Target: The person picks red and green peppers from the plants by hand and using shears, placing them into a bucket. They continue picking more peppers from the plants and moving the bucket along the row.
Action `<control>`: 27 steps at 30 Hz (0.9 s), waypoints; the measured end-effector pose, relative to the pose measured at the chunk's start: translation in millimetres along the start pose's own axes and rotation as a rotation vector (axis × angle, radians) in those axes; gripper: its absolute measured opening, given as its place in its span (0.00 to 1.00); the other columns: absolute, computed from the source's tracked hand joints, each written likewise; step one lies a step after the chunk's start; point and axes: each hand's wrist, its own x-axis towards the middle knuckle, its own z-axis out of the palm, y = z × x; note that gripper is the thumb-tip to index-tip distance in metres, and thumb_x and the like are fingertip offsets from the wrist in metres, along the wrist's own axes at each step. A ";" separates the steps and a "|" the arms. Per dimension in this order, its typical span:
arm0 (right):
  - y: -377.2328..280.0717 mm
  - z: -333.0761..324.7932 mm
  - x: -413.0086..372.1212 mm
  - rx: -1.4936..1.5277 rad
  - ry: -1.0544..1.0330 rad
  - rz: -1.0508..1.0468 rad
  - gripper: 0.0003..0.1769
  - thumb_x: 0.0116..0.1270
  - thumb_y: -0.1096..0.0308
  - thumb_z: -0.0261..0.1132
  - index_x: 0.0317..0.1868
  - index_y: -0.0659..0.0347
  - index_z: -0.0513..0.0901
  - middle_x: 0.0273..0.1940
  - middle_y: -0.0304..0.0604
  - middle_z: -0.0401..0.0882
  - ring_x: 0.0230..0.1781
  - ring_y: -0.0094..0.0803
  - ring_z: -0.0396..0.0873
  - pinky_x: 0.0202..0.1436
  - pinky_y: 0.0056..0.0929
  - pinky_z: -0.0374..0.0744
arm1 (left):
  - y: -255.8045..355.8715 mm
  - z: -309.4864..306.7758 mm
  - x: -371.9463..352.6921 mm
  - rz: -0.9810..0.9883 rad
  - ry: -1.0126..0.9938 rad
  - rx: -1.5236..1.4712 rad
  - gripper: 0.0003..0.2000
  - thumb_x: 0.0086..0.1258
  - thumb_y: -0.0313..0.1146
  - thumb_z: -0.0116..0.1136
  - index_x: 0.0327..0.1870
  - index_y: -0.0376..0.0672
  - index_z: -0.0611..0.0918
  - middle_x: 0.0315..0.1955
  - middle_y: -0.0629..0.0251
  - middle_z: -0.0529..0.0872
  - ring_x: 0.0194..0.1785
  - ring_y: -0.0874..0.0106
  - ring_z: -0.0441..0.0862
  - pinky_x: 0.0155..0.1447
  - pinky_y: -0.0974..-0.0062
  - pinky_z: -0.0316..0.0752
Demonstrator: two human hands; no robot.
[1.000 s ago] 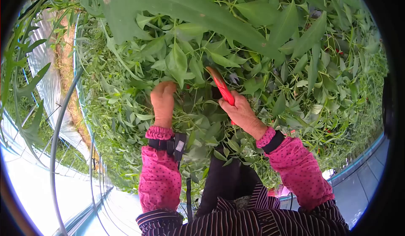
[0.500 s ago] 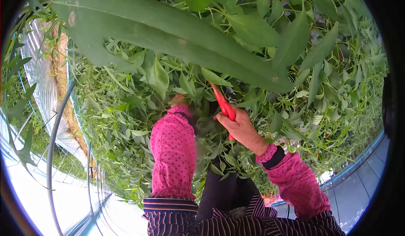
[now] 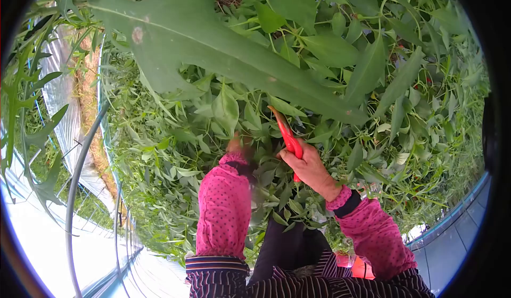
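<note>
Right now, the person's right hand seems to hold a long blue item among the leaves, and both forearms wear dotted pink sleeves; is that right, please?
Not quite: the long item in the right hand is mostly red, not blue, as the head view shows. The leaves and dotted pink sleeves are as you say.

You've got the head cam looking from above your own body, forward and steeply down, with your striped top (image 3: 367, 284) along the bottom edge and your left hand (image 3: 234, 145) and right hand (image 3: 313, 167) near mid-view at close range. Lens is very wide: circular field, black corners, curved pipe (image 3: 73, 191) at picture left and blue-grey sheeting (image 3: 458, 234) at lower right both inside it. Nearest your lens is a large leaf (image 3: 223, 53), slanting across the upper half, partly blocking the foliage (image 3: 154, 165) behind.
</note>
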 end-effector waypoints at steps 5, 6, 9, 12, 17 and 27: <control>-6.7 2.6 -2.8 0.029 0.043 -0.039 0.14 0.65 0.61 0.62 0.42 0.64 0.74 0.22 0.36 0.69 0.20 0.24 0.69 0.25 0.28 0.71 | 11.3 -18.4 -43.3 -0.328 0.070 -0.772 0.16 0.69 0.38 0.51 0.52 0.38 0.79 0.41 0.61 0.84 0.43 0.72 0.80 0.47 0.73 0.74; -10.0 2.7 -4.2 0.016 0.031 -0.044 0.14 0.65 0.61 0.62 0.43 0.63 0.74 0.22 0.36 0.69 0.20 0.25 0.68 0.25 0.28 0.71 | 9.6 -24.1 -45.1 -0.341 0.055 -0.693 0.16 0.69 0.37 0.51 0.51 0.37 0.79 0.40 0.62 0.84 0.42 0.73 0.79 0.46 0.73 0.74; -29.0 -1.1 -11.4 0.004 -0.022 0.043 0.15 0.65 0.61 0.62 0.46 0.63 0.74 0.22 0.37 0.68 0.21 0.26 0.68 0.26 0.30 0.71 | 16.1 -24.5 -64.8 -0.426 0.170 -0.782 0.15 0.67 0.38 0.53 0.46 0.35 0.80 0.36 0.64 0.84 0.36 0.74 0.78 0.42 0.75 0.73; -6.2 6.5 -6.1 -0.053 -0.008 -0.161 0.15 0.66 0.59 0.63 0.41 0.62 0.74 0.23 0.34 0.66 0.21 0.21 0.65 0.24 0.26 0.69 | 18.6 -31.4 -106.3 -0.274 0.333 -0.860 0.14 0.67 0.39 0.55 0.44 0.36 0.82 0.30 0.68 0.81 0.31 0.76 0.74 0.38 0.76 0.70; -28.7 16.6 -26.3 -0.205 0.066 -0.393 0.17 0.63 0.59 0.64 0.45 0.62 0.76 0.32 0.47 0.75 0.34 0.40 0.75 0.40 0.36 0.74 | 67.8 -65.2 -166.9 0.034 0.764 -0.369 0.13 0.68 0.38 0.56 0.44 0.35 0.81 0.24 0.65 0.79 0.32 0.68 0.78 0.40 0.70 0.73; -67.7 -24.1 -114.4 0.133 -0.021 -0.468 0.23 0.68 0.56 0.61 0.56 0.64 0.73 0.49 0.49 0.74 0.51 0.43 0.74 0.55 0.33 0.73 | 219.9 -80.0 -243.8 0.491 0.397 -0.182 0.13 0.64 0.32 0.58 0.40 0.29 0.78 0.25 0.57 0.83 0.29 0.73 0.80 0.35 0.72 0.75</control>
